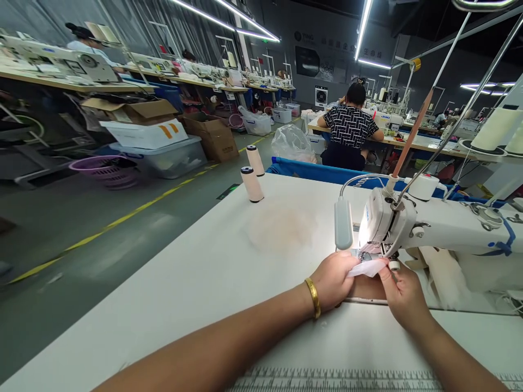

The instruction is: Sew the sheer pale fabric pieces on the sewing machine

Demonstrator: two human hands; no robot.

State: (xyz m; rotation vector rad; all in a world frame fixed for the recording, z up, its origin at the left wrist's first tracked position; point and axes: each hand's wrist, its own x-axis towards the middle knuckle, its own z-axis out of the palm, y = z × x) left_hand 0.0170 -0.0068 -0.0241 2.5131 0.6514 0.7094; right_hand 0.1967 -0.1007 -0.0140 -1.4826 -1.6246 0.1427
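A small piece of thin white fabric (368, 268) is stretched between my two hands, just in front of the needle area of a white sewing machine (445, 223). My left hand (333, 280), with a gold bangle at the wrist, is closed on the fabric's left end. The right end is pinched between the thumb and fingers of my right hand (402, 294), close under the machine head. A lamp (344, 223) on a bent metal neck lights the spot from the left. The needle tip and presser foot are partly hidden.
Two thread cones (252, 185) stand at the table's far left edge. Pale cloth (443, 269) lies under the machine arm. A printed ruler strip (335, 380) runs along the front edge. Beyond a blue cloth bin (310, 170), a person (351, 128) sits at another machine.
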